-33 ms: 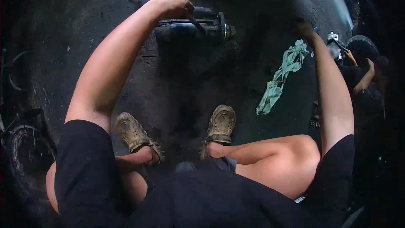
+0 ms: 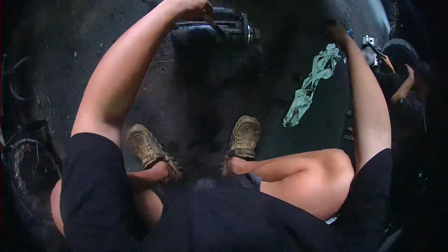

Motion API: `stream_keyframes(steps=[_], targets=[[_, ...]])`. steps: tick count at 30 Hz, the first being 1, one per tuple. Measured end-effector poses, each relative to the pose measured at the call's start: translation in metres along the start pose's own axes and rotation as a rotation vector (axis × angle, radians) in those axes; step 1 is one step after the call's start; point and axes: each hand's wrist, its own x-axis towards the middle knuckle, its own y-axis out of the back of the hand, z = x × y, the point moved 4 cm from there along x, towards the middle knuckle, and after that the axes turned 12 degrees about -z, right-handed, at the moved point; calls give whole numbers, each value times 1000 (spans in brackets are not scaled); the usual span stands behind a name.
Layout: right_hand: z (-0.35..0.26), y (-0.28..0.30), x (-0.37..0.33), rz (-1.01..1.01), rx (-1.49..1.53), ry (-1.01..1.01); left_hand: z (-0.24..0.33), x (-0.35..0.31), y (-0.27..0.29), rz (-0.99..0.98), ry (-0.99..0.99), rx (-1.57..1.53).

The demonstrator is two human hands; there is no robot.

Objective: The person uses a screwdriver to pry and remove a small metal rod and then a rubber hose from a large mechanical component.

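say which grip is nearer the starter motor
Left: the left grip is at the left end of the starter motor; the right grip is well off to its right.

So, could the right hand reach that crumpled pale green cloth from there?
Probably yes: the right hand appears near the far end of the cloth, with nothing visible between them, though shadow obscures the fingers.

The person wore a black short-sleeved T-shirt at the near side, probably grey shorts beyond it and, farther, yellowish-brown perforated clogs with straps.
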Motion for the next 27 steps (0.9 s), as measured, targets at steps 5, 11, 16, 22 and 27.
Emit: stream_keyframes(steps=[5,11,16,22,27], targets=[[-34,-6,14,-85,668,-582,8,-13,8,-18,-17,-5],[-4,-15,26,-161,70,-112,35,-16,9,46,-61,162],[11,-1,17,-9,223,-180,50,-24,4,14,-24,303],[-70,14,8,-135,441,-443,32,-42,-8,-53,14,263],[-35,24,-5,-67,355,-426,44,-47,-7,-176,50,272]])
